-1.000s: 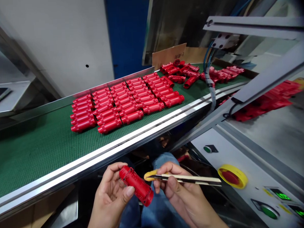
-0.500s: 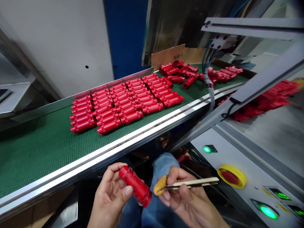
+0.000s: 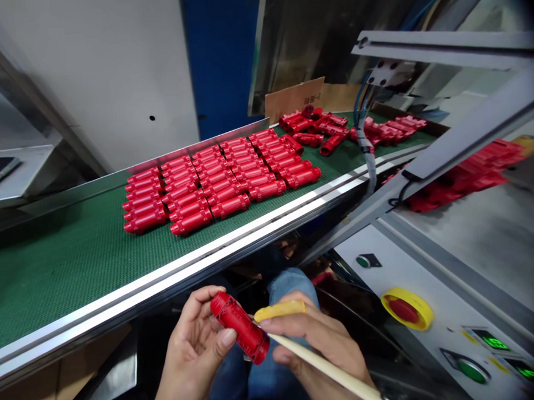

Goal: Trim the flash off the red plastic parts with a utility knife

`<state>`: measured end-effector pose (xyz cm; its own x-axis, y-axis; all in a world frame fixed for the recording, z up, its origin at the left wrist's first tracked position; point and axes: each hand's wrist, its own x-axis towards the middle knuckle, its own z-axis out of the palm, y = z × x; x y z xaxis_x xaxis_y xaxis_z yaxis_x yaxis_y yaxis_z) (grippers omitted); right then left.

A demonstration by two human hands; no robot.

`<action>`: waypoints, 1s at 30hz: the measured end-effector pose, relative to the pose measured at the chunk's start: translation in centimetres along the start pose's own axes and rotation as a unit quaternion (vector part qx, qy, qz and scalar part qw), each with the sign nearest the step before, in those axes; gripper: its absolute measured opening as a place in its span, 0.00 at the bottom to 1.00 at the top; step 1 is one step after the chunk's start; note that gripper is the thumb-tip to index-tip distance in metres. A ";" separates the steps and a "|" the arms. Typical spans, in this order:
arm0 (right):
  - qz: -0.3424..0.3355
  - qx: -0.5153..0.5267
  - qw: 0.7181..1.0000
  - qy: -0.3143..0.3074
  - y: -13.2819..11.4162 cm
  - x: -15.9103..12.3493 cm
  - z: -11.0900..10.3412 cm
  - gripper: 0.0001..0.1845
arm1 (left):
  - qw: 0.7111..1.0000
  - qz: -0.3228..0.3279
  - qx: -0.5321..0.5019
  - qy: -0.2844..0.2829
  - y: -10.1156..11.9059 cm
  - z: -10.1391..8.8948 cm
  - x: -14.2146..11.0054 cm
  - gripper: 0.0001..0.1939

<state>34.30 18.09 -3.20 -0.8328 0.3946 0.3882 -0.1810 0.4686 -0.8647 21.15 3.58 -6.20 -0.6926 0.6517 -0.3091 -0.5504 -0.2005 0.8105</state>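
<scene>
My left hand is wrapped round a red cylindrical plastic part, held tilted below the conveyor edge. My right hand grips a thin pale stick-like tool, and its forefinger wears a yellow finger cot. The tool's tip touches the side of the red part. On the green conveyor belt lie several rows of the same red parts, lined up neatly. A loose heap of red parts sits farther along the belt.
A grey control panel at the right carries a red stop button in a yellow ring and green lit buttons. A metal frame arm with hoses crosses over the belt. More red parts lie behind it. My jeans-clad knee shows below.
My right hand has turned the stick so its long end points down to the right, and has brought its tip onto the red part. The small green panel light has gone dark.
</scene>
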 end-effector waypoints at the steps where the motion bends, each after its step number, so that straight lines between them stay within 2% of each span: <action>1: -0.006 -0.008 1.000 -0.002 0.0 0.0 0.2 0.13 | 1.000 0.001 0.001 0.001 0.0 -0.1 0.0 0.25; 7: -0.022 -0.031 0.999 0.000 0.6 -0.1 0.5 0.13 | 1.000 0.002 -0.002 -0.002 -0.1 -0.1 0.0 0.25; 12: -0.002 -0.020 1.000 -0.013 1.2 -0.6 0.7 0.14 | 1.000 0.003 -0.002 -0.016 -0.4 -0.7 0.3 0.24; 16: -0.028 -0.014 0.998 -0.060 1.7 -1.1 1.0 0.22 | 0.999 0.003 0.004 -0.035 -0.6 -1.2 0.5 0.24; 18: -0.040 -0.012 0.997 -0.066 1.9 -1.4 1.2 0.25 | 1.000 0.004 0.002 -0.020 -0.5 -0.9 0.5 0.23; 20: 0.000 0.015 0.999 -0.037 1.9 -1.5 1.4 0.20 | 1.000 0.004 -0.005 0.004 -0.3 -0.4 0.3 0.24; 22: 0.072 0.073 0.995 0.007 1.8 -1.6 1.6 0.14 | 1.000 0.005 -0.012 0.019 -0.1 0.0 0.2 0.24; 25: 0.139 0.174 0.974 0.040 1.9 -1.4 1.6 0.14 | 1.000 0.004 -0.014 0.014 -0.1 0.1 0.1 0.25; 28: 0.177 0.275 0.944 0.036 2.4 -1.2 1.5 0.12 | 1.000 -0.002 -0.014 0.001 -0.1 -0.1 0.2 0.25; 30: 0.208 0.363 0.908 0.033 2.6 -1.0 1.3 0.14 | 1.000 -0.006 -0.015 -0.004 -0.1 -0.2 0.2 0.24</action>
<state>33.95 17.90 -6.28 -0.8789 0.4765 -0.0222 -0.1760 -0.3672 -0.9133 20.99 3.63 -6.44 -0.6819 0.6606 -0.3140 -0.5727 -0.2151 0.7910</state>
